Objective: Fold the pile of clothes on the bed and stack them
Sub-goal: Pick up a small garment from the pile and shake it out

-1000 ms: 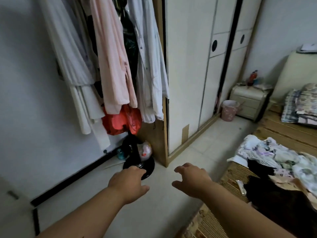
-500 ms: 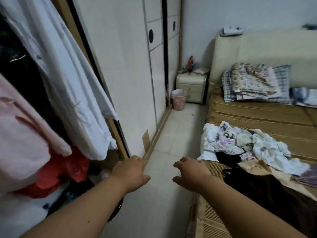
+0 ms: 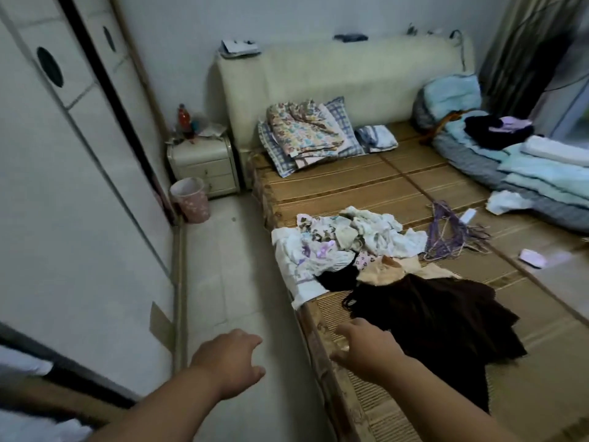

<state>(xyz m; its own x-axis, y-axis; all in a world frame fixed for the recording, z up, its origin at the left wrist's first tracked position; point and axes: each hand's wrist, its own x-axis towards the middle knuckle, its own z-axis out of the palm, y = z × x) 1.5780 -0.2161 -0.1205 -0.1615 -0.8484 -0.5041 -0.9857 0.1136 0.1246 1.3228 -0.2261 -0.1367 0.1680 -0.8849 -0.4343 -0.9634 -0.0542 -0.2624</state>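
Note:
A loose pile of clothes point(image 3: 344, 244) lies on the bed point(image 3: 366, 186), near its left edge: white and floral pieces at the back, a peach piece in the middle, a large dark brown garment point(image 3: 439, 320) in front. My right hand point(image 3: 363, 344) hovers over the bed's left edge, fingers apart, just short of the dark garment and holding nothing. My left hand point(image 3: 229, 362) hangs over the floor beside the bed, fingers loosely curled and apart, empty.
A white sliding wardrobe point(image 3: 79, 202) lines the left side of a narrow floor strip. A nightstand point(image 3: 204, 164) and a pink bin point(image 3: 191, 199) stand at the far end. Folded bedding point(image 3: 306, 132), blue quilts point(image 3: 526, 173) and a purple fringed cloth point(image 3: 449, 231) lie on the bed.
The view has swung right, from the hanging clothes and wardrobe to the bed. Both hands stayed out in front; my right hand is now over the bed's edge near the dark garment.

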